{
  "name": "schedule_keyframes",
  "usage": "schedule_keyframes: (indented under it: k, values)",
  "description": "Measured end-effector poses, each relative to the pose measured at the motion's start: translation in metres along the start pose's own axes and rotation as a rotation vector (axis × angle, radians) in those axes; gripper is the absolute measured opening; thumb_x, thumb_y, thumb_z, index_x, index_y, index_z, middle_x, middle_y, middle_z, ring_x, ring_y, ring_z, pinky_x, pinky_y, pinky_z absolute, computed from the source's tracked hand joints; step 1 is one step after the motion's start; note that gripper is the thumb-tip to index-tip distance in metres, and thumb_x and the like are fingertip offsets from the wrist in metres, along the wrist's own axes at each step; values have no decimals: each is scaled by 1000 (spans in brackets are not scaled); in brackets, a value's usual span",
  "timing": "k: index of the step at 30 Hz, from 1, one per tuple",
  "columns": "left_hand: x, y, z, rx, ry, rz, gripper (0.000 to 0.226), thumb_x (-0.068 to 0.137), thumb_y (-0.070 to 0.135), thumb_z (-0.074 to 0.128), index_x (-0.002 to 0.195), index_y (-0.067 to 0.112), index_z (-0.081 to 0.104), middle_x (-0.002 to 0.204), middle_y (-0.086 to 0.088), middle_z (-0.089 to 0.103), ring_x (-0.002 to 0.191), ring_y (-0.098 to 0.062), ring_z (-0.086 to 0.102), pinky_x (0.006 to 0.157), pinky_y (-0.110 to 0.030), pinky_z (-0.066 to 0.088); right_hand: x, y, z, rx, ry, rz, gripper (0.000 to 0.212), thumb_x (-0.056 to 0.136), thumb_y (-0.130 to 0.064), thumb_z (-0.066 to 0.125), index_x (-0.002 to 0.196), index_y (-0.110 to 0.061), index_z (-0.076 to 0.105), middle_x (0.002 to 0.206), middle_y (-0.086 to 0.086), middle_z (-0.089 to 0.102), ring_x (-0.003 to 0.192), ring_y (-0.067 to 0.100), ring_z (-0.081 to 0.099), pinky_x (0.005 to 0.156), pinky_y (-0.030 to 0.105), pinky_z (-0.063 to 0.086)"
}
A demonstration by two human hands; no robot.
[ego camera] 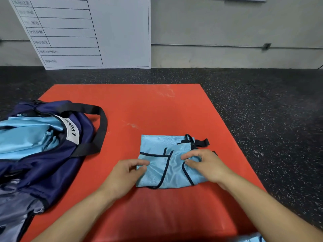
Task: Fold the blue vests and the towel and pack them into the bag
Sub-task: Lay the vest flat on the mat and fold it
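A light blue vest [162,163] with dark trim lies folded into a rough square on the red mat [139,109]. Black straps with a buckle stick out at its far right corner. My left hand [125,173] pinches the vest's left edge between thumb and fingers. My right hand [206,163] grips a bunch of the fabric on the right side. The navy bag [57,165] lies open at the left, with light blue fabric [26,135] showing inside it. No towel is in view.
A dark speckled floor [262,105] surrounds the mat. A white board [90,32] with a printed table leans against the grey wall behind. A scrap of light blue cloth [251,239] shows at the bottom edge. The bag's black handle [101,126] loops onto the mat.
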State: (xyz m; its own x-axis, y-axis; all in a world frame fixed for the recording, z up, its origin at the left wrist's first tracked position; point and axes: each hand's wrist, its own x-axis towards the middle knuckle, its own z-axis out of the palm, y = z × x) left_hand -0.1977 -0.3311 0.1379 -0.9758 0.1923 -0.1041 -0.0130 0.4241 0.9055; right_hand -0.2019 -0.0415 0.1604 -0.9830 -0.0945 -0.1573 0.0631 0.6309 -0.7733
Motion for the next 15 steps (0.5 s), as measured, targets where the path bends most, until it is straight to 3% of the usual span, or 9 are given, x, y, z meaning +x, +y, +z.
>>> schedule_keyframes:
  k: [2, 4, 7, 9, 12, 15]
  values:
    - [0, -1, 1, 32, -13, 8, 23, 94, 16, 71, 107, 34, 76, 54, 10, 36, 55, -9, 34, 53, -24, 27, -1, -3, -2, 15, -78, 2, 19, 93, -14, 72, 98, -31, 81, 108, -22, 74, 106, -11, 63, 102, 17, 43]
    - [-1, -1, 2, 57, -24, 26, 26, 94, 13, 70, 109, 33, 74, 51, 10, 33, 51, -7, 30, 49, -22, 25, -4, -9, -2, -4, -167, -27, 24, 93, -12, 70, 101, -32, 80, 112, -24, 73, 110, -12, 61, 101, 14, 41]
    - [-1, -4, 3, 57, -34, 23, 27, 95, 12, 69, 111, 33, 75, 50, 10, 32, 48, -6, 28, 47, -22, 24, -3, -11, 2, -171, -164, -104, 37, 95, -14, 64, 118, -42, 73, 126, -26, 65, 121, -10, 54, 103, 11, 36]
    - [-1, -5, 2, 54, -30, 19, 28, 95, 12, 69, 112, 33, 74, 50, 10, 32, 48, -6, 27, 47, -23, 24, -1, -12, 5, -244, -171, -113, 47, 97, -16, 59, 134, -45, 62, 143, -23, 51, 133, -5, 45, 107, 11, 31]
    - [0, -7, 1, 54, -35, 20, 29, 95, 10, 69, 113, 32, 74, 48, 10, 31, 46, -5, 26, 48, -23, 23, 1, -10, 6, -274, -119, -59, 63, 96, -17, 60, 154, -35, 43, 157, -22, 19, 148, -2, 21, 109, 10, 16]
    - [-1, -5, 2, 54, -33, 18, 31, 95, 9, 68, 114, 32, 73, 47, 10, 30, 44, -4, 24, 46, -20, 23, 3, -7, 4, -273, -38, 4, 76, 92, -15, 63, 160, -23, 31, 169, -14, 2, 154, 6, 19, 111, 12, 17]
